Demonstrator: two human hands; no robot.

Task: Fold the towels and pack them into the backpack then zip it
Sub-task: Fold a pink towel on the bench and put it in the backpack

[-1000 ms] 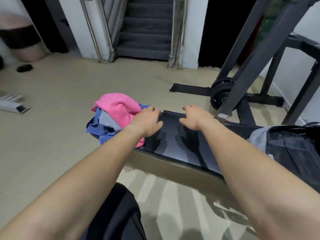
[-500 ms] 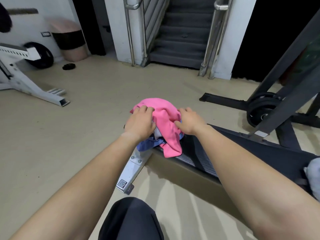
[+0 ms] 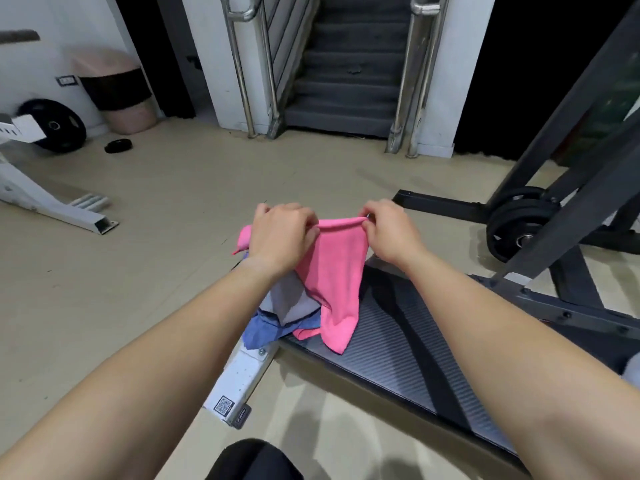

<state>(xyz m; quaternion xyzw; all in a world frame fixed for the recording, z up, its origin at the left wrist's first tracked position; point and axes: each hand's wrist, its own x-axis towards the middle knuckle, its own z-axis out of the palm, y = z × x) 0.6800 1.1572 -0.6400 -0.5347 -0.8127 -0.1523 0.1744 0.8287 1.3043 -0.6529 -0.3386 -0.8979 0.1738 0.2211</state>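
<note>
The fingertips of both hands curl out of sight behind the cloth. A pale scrap [image 3: 634, 367] at the right border is cut off and unreadable. The left hand [image 3: 280, 237] and right hand [image 3: 391, 233] each pinch the rolled top edge of the pink towel [image 3: 332, 271], holding it up between them. Its lower end trails onto the dark surface [image 3: 398, 344] beside the grey towel [image 3: 291, 301] and blue towel [image 3: 263, 332]. Half a second ago it lay bunched on the heap under both hands.
</note>
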